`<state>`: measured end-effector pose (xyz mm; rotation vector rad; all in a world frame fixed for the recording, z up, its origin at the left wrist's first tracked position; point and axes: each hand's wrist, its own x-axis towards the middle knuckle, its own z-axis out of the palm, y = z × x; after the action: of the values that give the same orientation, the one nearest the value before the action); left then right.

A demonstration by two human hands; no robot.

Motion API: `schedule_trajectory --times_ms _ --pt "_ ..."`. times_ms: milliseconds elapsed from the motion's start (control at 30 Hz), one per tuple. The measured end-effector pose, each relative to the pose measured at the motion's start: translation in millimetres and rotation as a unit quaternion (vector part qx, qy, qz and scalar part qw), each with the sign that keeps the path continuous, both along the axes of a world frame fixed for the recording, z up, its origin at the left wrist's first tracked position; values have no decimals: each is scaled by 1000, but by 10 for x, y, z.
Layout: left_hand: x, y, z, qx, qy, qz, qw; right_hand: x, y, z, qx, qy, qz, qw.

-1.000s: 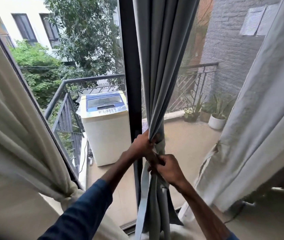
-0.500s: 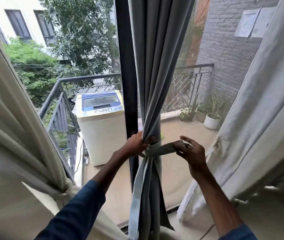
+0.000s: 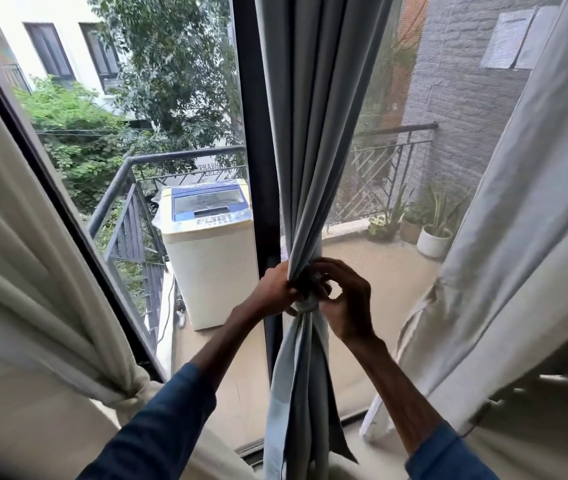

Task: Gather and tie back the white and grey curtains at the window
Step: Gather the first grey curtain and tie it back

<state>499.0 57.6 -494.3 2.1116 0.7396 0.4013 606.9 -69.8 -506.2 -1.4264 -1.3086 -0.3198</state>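
Observation:
A grey curtain (image 3: 313, 140) hangs gathered into a narrow bunch in front of the dark window post (image 3: 254, 168). A grey tie strip (image 3: 306, 304) wraps the bunch at its waist. My left hand (image 3: 275, 289) grips the gathered folds from the left at that waist. My right hand (image 3: 341, 299) is on the right side of the waist, fingers curled and pinching the tie strip. A white curtain (image 3: 22, 271) fills the left side, bound low by a knot (image 3: 133, 398). Another pale curtain (image 3: 525, 237) hangs at the right, pulled back towards the lower right.
Through the glass a white washing machine (image 3: 209, 258) stands on the balcony by a dark railing (image 3: 116, 202). Potted plants (image 3: 431, 233) sit at the balcony's far right, near a grey brick wall (image 3: 462, 81).
My right hand, which held the tie strip stretched out to the right, has come back in to the curtain's waist. The strip now lies close against the bunch. My left hand kept its grip.

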Motion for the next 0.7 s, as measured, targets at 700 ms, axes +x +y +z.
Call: schedule_trajectory --times_ms 700 --pt "-24 -131 -30 31 -6 -44 999 122 -52 581 -548 -132 93 821"
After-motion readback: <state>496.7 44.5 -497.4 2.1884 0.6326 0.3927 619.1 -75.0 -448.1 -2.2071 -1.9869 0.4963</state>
